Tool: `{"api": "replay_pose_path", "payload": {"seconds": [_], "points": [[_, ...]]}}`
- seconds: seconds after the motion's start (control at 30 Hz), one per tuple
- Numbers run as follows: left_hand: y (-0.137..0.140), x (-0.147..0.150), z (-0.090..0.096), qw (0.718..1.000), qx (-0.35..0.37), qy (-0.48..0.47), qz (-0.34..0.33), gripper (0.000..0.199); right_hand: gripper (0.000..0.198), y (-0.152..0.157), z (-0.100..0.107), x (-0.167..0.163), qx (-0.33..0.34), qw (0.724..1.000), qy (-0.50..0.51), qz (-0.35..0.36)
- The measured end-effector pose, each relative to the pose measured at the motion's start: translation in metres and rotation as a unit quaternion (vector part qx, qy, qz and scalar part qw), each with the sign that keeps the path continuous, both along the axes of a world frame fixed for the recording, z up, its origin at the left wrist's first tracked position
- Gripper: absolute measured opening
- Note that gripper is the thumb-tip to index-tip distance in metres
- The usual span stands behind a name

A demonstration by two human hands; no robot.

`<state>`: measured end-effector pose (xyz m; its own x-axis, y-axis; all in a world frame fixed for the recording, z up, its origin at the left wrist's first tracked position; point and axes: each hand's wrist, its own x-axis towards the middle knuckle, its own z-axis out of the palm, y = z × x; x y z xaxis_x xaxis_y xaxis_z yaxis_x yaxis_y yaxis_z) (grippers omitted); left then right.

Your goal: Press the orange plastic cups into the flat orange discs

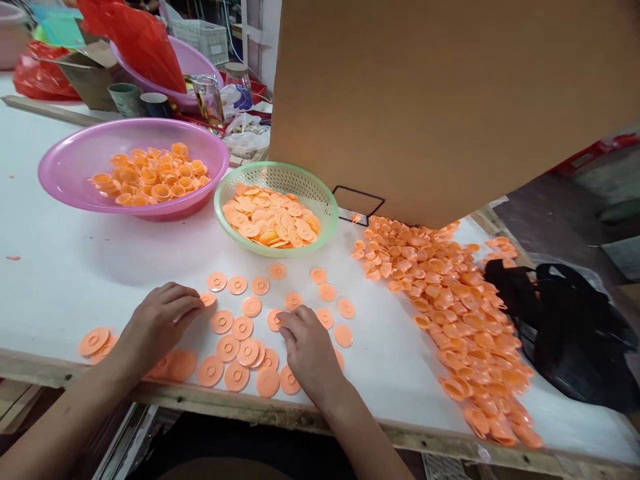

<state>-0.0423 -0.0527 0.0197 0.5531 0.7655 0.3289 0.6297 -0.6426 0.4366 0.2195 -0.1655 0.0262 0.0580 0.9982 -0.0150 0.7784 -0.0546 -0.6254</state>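
Flat orange plastic discs [243, 328], each with a small raised ring in the middle, lie scattered on the white tabletop. My left hand [163, 320] has its fingers drawn together on the edge of one orange disc [208, 299], left of the spread. To the right, my right hand [313, 350] has thumb and forefinger closed at another orange disc [273, 321], which is partly covered by the fingertips. More discs fill a green perforated basket [327, 230] just beyond the hands. Some discs near the table's front edge are partly hidden by my left forearm.
A pink basin [60, 170] with small orange cups [160, 192] stands behind on the left. Many similar cup-shaped orange pieces [435, 280] are heaped on the right, below a large cardboard box [440, 100]. A black bag [580, 340] lies at the right edge.
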Motion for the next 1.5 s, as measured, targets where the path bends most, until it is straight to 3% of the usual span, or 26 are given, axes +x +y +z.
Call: {"api": "replay_pose_path", "payload": {"seconds": [0.17, 0.33, 0.47, 0.63, 0.8, 0.97, 1.17, 1.33, 1.43, 1.5], "points": [[-0.015, -0.006, -0.015, 0.998, 0.000, 0.054, -0.033, 0.022, 0.025, 0.021, -0.003, -0.032, 0.021, 0.997, 0.007, 0.076], [-0.031, 0.016, -0.012, 0.993, -0.024, 0.076, -0.088, 0.022, 0.022, 0.036, -0.011, -0.035, 0.026, 0.998, -0.035, 0.038], [-0.032, 0.012, -0.011, 0.996, -0.026, 0.055, -0.060, 0.024, 0.028, 0.044, -0.007, -0.030, 0.027, 0.995, -0.072, 0.061], [-0.045, 0.005, 0.000, 0.992, -0.100, 0.045, -0.066, 0.012, 0.028, 0.057, 0.000, -0.030, 0.020, 0.992, -0.079, 0.098], [-0.055, 0.015, 0.002, 0.986, -0.156, 0.061, -0.021, 0.011, 0.015, 0.051, -0.006, -0.021, 0.099, 0.994, 0.024, 0.030], [-0.053, 0.023, -0.004, 0.981, -0.181, 0.064, 0.004, 0.007, 0.021, 0.029, -0.014, -0.010, 0.148, 0.983, -0.005, 0.105], [-0.052, 0.026, 0.004, 0.953, -0.295, 0.032, 0.053, 0.009, 0.016, -0.006, -0.002, -0.025, 0.056, 0.997, -0.003, 0.060], [-0.047, 0.017, 0.008, 0.932, -0.345, 0.040, 0.106, 0.014, 0.014, -0.009, 0.005, -0.042, -0.029, 0.998, -0.015, 0.048], [-0.051, 0.018, 0.009, 0.948, -0.286, 0.036, 0.135, 0.021, 0.009, -0.007, 0.004, -0.039, -0.037, 0.999, -0.003, 0.033], [-0.057, 0.026, 0.007, 0.975, -0.215, 0.004, 0.061, 0.023, 0.012, -0.010, 0.002, -0.033, -0.036, 0.998, -0.002, 0.044]]}}
